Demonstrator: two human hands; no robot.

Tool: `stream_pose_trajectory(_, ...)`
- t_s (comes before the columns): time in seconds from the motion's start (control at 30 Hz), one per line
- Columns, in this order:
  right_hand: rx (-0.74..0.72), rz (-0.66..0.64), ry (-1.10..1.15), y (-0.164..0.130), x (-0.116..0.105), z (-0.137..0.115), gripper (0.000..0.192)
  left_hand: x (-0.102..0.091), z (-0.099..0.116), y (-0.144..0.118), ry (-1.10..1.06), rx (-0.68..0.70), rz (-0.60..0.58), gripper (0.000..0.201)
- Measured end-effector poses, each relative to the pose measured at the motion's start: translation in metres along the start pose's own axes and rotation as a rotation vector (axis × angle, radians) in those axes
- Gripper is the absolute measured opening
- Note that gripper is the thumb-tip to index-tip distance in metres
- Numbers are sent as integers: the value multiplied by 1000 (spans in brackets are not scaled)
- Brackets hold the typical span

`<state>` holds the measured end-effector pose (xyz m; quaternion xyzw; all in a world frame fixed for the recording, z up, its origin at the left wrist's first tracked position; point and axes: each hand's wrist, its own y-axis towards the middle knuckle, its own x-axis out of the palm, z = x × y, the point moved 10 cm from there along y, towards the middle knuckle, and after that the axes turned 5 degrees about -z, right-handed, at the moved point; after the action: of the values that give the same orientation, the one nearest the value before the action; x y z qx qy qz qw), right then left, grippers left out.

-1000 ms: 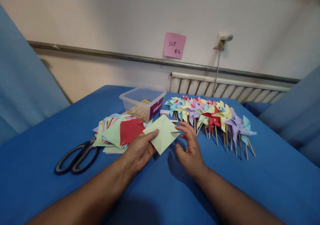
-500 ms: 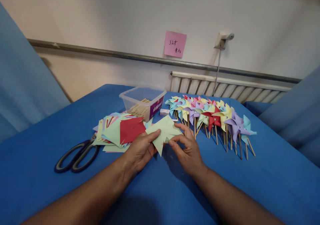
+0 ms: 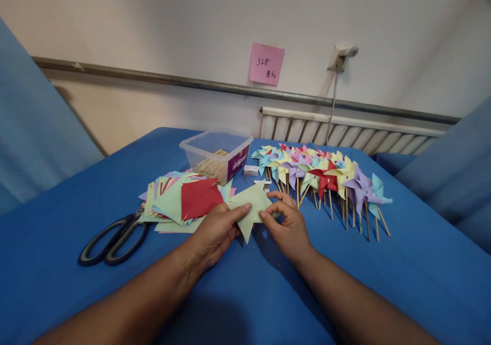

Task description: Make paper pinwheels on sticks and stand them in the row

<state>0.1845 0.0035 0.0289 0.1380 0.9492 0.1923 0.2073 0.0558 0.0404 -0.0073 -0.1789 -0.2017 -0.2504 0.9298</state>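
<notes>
Holding a pale green paper (image 3: 251, 204) between them, both hands work just above the blue table (image 3: 76, 201), near its middle. The left hand (image 3: 215, 232) grips the paper's left side, thumb laid along the top of the sheet and the other fingers curled under it. The right hand (image 3: 288, 228) pinches the right side, thumb and forefinger closed on a corner that is bent in toward the centre. The paper has cut flaps; one point hangs down between the two hands and another stands up at the far edge.

Just left of the left hand lies a loose pile of coloured squares (image 3: 176, 204), with a red square (image 3: 200, 198) on top, almost touching the green paper. Left of the pile, black-handled scissors (image 3: 111, 238) lie flat on the cloth, blades tucked under the pile's edge. Behind the pile stands a clear plastic box (image 3: 217, 153) with wooden sticks inside and a purple label on its side. A small white box (image 3: 251, 170) sits just right of it.

To the right of the hands a crowd of finished pinwheels (image 3: 326, 178) lies in rows on the table, sticks pointing toward the person. On the wall behind, a pink note (image 3: 266, 63) is stuck above a metal rail (image 3: 153, 78), and a white radiator (image 3: 345, 130) runs along below.
</notes>
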Motion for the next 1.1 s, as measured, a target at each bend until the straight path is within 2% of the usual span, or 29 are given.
stream_pose_trajectory(0.3, 13, -3, -20, -1, 1, 0, 13, 1, -3, 2, 44, 26, -45, 36)
stream_pose_trajectory(0.83, 43, -11, 7, -2, 4, 4, 13, -3, -4, 4, 118, 29, -5, 28)
stream_pose_trajectory(0.93, 48, -18, 21, -3, 7, 5, 14, -6, -3, 5, 166, 37, 0, 21)
stream_pose_trajectory(1.03, 55, 4, 80, -4, 5, 8, 7, -13, -1, 6, 260, 49, 35, 19)
stream_pose_trajectory(1.1, 89, 51, 148, -3, -1, 14, 19, -18, 0, 6, 300, 46, 77, 20)
